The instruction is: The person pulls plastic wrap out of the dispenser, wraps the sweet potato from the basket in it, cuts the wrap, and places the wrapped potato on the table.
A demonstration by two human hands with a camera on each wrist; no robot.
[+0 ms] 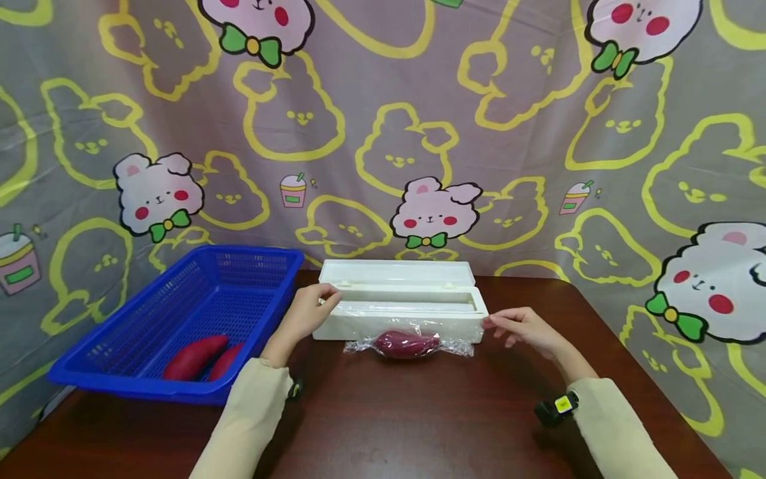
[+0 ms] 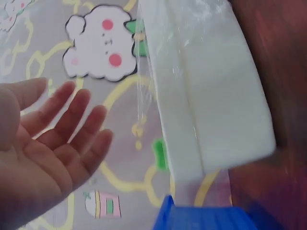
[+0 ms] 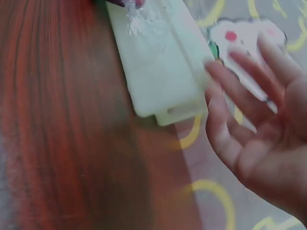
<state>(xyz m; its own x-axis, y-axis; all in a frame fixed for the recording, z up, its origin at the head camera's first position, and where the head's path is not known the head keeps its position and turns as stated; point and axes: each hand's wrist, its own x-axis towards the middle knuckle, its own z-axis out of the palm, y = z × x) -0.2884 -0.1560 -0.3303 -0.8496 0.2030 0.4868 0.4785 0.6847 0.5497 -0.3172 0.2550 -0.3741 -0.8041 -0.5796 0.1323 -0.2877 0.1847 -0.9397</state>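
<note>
A white lidded box (image 1: 395,326), a cling film dispenser, stands with its lid (image 1: 397,271) raised. Its film roll (image 1: 407,307) lies inside, and clear film hangs over the front. Against that front is a purplish-red sweet potato (image 1: 407,344) wrapped in film with bunched ends. My left hand (image 1: 308,309) hovers at the box's left end; the left wrist view shows its fingers (image 2: 79,115) spread and loosely bent. At the right front corner is my right hand (image 1: 523,327), its fingers (image 3: 240,91) loosely bent, thumb near the index fingertip, blurred.
A blue plastic basket (image 1: 263,332) on the left holds further red sweet potatoes (image 1: 194,357). The dark wooden table (image 1: 419,426) runs back to a patterned curtain (image 1: 383,80) behind the box.
</note>
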